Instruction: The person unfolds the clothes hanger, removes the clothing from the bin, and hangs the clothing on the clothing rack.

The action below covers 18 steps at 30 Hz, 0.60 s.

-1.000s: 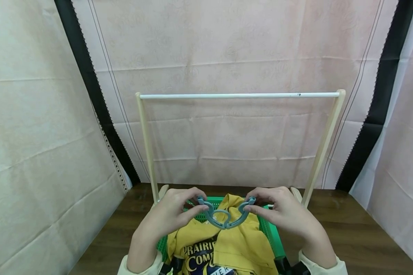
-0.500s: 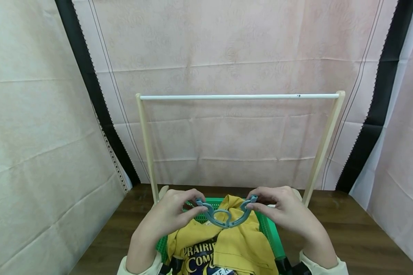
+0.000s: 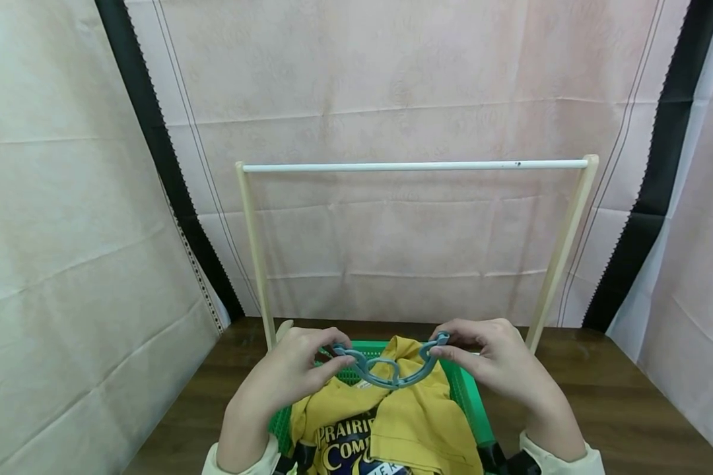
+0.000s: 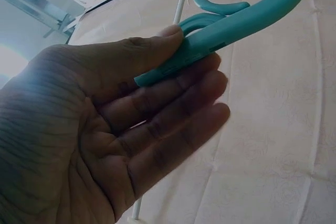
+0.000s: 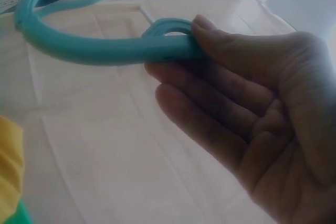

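Observation:
A blue-green plastic folding clothes hanger (image 3: 414, 379) is held up over a yellow printed garment (image 3: 422, 429). My left hand (image 3: 303, 359) pinches one end between thumb and fingers; in the left wrist view, the other fingers of that hand (image 4: 136, 103) extend beneath the hanger (image 4: 252, 23). At the opposite end, my right hand (image 3: 493, 353) has a similar pinch, and the right wrist view shows its thumb on top of the hanger (image 5: 105, 51). The hanger's arms curve upward from a central joint, with a round hook loop beside it. The garment lies in a green basket (image 3: 475, 409).
Behind the basket stands a rack with a white horizontal bar (image 3: 416, 167) on two cream posts (image 3: 561, 257). Everything sits on a dark wooden table (image 3: 606, 396). Pale fabric walls (image 3: 404, 79) with black edge strips enclose the space.
Both hands have drawn slightly apart, the right one moving a little right and up. Between them the hanger's arms have spread wider and flatter. Garment and basket look unchanged.

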Motion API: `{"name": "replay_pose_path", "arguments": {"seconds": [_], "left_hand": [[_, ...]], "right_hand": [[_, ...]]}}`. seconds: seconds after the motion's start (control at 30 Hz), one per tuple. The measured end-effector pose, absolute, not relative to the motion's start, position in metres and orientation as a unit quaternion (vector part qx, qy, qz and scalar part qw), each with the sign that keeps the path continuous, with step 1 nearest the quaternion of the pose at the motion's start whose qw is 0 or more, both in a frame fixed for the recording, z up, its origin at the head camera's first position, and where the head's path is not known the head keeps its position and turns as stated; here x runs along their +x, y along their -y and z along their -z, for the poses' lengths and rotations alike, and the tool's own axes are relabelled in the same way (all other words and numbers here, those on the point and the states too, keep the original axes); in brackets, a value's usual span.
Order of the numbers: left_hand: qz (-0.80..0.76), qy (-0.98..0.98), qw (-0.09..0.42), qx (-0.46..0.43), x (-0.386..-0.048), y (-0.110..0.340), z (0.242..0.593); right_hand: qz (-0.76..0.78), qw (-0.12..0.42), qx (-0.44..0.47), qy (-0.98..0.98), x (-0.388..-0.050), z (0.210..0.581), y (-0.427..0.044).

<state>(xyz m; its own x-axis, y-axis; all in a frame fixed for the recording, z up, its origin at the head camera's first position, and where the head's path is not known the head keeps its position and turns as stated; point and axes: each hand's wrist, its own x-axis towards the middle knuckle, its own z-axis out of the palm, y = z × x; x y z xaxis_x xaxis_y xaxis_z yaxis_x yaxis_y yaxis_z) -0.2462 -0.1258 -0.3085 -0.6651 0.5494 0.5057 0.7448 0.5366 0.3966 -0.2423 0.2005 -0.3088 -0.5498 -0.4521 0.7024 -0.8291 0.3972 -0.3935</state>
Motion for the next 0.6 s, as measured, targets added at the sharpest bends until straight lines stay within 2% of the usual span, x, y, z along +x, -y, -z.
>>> {"name": "replay_pose_path", "arguments": {"seconds": [0.27,0.6], "left_hand": [[0.314,0.872,0.095,-0.363,-0.2478,0.1249,0.3086],[0.319,0.869,0.079,-0.370,-0.2485,0.1220,0.3093]], "right_hand": [[-0.393,0.241,0.408,0.788,-0.2421,0.3081,-0.2007],[-0.404,0.238,0.408,0.784,-0.2409,0.3072,-0.2008]]}}
